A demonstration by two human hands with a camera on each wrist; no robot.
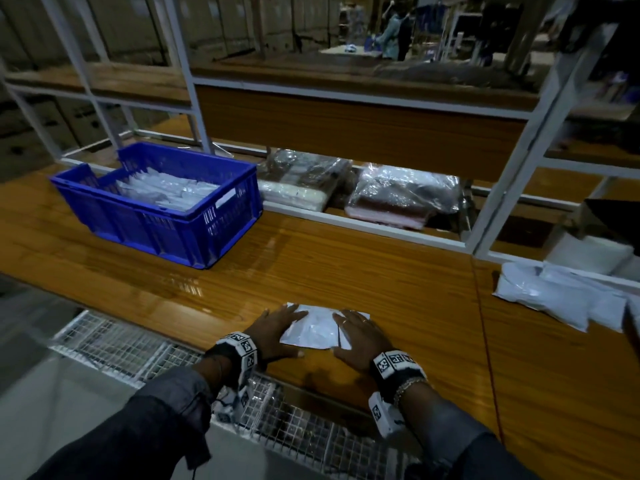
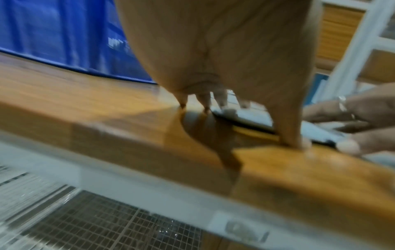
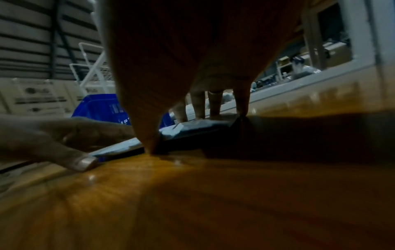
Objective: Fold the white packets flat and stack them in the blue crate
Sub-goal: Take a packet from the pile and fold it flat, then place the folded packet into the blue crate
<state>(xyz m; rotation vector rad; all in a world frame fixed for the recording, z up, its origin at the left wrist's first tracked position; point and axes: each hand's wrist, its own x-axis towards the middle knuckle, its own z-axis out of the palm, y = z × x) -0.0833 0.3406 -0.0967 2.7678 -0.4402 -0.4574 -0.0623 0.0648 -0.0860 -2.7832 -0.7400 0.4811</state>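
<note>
White plastic, one packet [image 1: 313, 329], lies flat on my counter [image 1: 346, 265] close to its near edge, and both of my hands are on it. My left hand [image 1: 277, 329] covers the packet's left end with its fingers spread and straight, thumb tip down on the wood just off the packet's near edge; that grip is flat and pressing, not curled round anything. My right hand [image 1: 356, 336] does the same on the right end (a ring shows on one finger), fingers out straight, palm arched above the plastic in the right wrist view. Blue crate [image 1: 159, 202] stands well apart toward the counter's far left corner, with white packets [image 1: 166, 194] already stacked inside it. More loose white packets [image 1: 568, 299] lie in a heap at the counter's right edge. Behind the counter's far edge, under a shelf, sit clear-wrapped bundles [image 1: 401, 197]. Below the near edge runs a wire mesh rack [image 1: 131, 348].
</note>
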